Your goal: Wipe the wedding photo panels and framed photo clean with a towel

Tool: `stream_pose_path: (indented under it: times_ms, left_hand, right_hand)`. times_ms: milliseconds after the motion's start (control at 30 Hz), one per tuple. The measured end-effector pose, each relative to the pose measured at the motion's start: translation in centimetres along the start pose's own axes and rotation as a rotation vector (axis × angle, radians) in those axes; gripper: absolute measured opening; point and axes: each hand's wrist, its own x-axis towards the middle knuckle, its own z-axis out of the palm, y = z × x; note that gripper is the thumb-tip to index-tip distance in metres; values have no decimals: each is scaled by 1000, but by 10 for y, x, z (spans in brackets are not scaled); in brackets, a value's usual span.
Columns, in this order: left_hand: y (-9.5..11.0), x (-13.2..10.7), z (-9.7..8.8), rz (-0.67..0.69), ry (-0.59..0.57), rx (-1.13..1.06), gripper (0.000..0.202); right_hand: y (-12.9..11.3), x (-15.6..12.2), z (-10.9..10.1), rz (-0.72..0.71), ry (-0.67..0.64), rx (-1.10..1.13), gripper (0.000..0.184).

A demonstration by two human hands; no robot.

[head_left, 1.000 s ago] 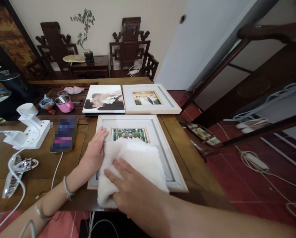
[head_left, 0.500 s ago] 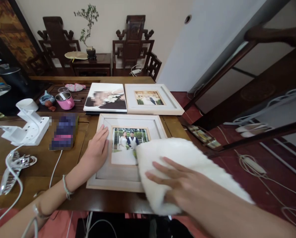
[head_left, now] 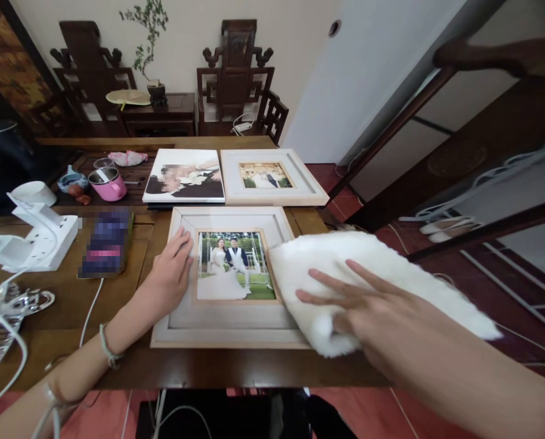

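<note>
A white picture frame with a wedding photo inside lies flat near the table's front edge. My left hand holds its left border, with the fingers bent over the edge. My right hand is on a fluffy white cloth, its fingers spread over the top and the thumb side tucked into a fold. The cloth covers the frame's right border and hangs out past the table's right side. The photo shows almost whole.
Behind the frame lie a photo panel and a second framed photo. To the left are a power strip, a phone, a clear hair clip and a pink cup. Wooden chairs stand beyond the table.
My right hand has slid the cloth rightward and slightly away, uncovering the photo's right part. My left hand keeps its place on the frame. The whole view has shifted a little.
</note>
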Motion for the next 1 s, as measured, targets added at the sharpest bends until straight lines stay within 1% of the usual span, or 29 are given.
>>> stream_pose_path:
  times_ms: [100,200,267,333,433,500,567,633,700,800,867,933,1000]
  left_hand:
    - [0,1,-1,2,-21,14,39]
    - [-1,0,-1,3,-16,19,38]
    - [-2,-1,-1,0,7,19,38]
    - [-2,-2,0,-7,30,19,39]
    - [0,-2,1,-10,54,16,41]
    - [1,-3,2,-6,63,19,41]
    - [2,-3,2,2,62,28,40]
    - [2,-4,1,14,49,37,40]
    - [2,-3,0,31,35,39,39]
    - [1,-2,-1,40,11,34,37]
    - [0,-2,-2,34,4,30,36]
    - [-1,-1,-2,32,18,30,36]
    - [-1,-1,-2,39,37,32,36]
  right_hand:
    - [12,34,-13,-2,-56,-155,45]
    - [19,70,-26,16,-40,-301,48]
    - [21,83,-31,3,-39,-353,46]
    - [18,83,-31,-5,-66,-343,46]
    - [7,62,-20,-26,-109,-237,44]
    - [-3,42,-7,-102,-99,-117,34]
    - [-12,26,5,-175,-60,2,25]
    - [-18,18,10,-176,-41,80,27]
    - [-17,22,5,-106,-56,84,37]
    - [0,47,-9,-27,-44,-5,48]
    - [16,68,-15,-20,6,-74,53]
    - [31,85,-16,-19,52,-121,55]
    - [39,92,-13,-16,87,-142,56]
